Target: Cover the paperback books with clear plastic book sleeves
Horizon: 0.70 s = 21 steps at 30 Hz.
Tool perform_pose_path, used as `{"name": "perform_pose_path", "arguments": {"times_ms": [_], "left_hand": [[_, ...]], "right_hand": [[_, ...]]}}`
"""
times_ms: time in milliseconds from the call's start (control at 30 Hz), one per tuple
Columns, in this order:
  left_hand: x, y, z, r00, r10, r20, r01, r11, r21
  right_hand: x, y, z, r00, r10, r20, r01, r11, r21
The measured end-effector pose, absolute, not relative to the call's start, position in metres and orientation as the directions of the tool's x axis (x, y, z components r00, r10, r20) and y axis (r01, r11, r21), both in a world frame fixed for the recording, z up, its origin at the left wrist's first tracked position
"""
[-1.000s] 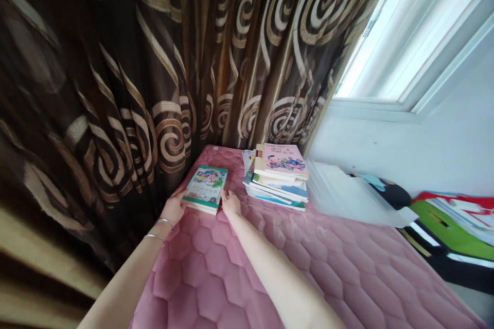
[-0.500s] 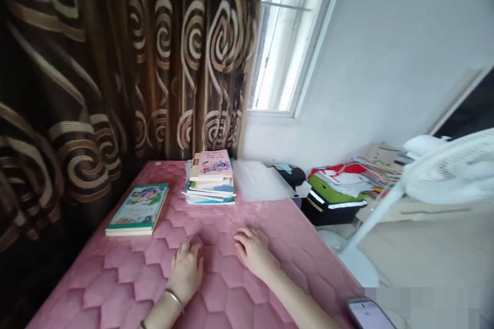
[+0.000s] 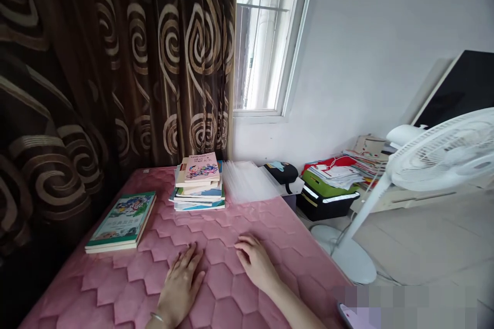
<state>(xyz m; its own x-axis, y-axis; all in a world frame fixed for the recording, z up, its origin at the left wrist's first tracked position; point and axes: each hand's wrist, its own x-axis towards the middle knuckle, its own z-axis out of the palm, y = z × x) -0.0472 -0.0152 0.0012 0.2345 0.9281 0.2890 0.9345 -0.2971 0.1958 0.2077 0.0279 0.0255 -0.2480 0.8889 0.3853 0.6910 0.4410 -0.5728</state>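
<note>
My left hand (image 3: 180, 284) lies flat on the pink quilted mattress (image 3: 219, 280), fingers stretched forward, thumb out to the side, a silver bangle at the wrist. My right hand (image 3: 254, 262) rests on the same surface with its fingers loosely bent and nothing in them. Forward and left of my left hand are two stacked books (image 3: 121, 220), the top one with a green-edged illustrated cover. Straight ahead, beyond both hands, stands a pile of books (image 3: 200, 182) topped by a pink-covered one. Beside that pile lie clear plastic sheets or sleeves (image 3: 250, 181).
A phone (image 3: 357, 317), partly blurred out, lies at the lower right. Right of the mattress stands a white fan (image 3: 347, 236). A black and green box with papers (image 3: 328, 195) is on the floor. Dark patterned curtains (image 3: 170, 61) hang along the left, by a window (image 3: 262, 36).
The view has turned a little to the right. My left hand has flattened, its fingers reaching out straighter. My right hand stays on the mattress, and the books have not been moved.
</note>
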Motion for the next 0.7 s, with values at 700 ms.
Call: {"name": "perform_pose_path", "arguments": {"times_ms": [700], "left_hand": [[-0.05, -0.017, 0.013, 0.219, 0.942, 0.256, 0.899, -0.296, 0.321]], "right_hand": [[0.247, 0.211, 0.05, 0.323, 0.939, 0.115, 0.893, -0.262, -0.366]]}}
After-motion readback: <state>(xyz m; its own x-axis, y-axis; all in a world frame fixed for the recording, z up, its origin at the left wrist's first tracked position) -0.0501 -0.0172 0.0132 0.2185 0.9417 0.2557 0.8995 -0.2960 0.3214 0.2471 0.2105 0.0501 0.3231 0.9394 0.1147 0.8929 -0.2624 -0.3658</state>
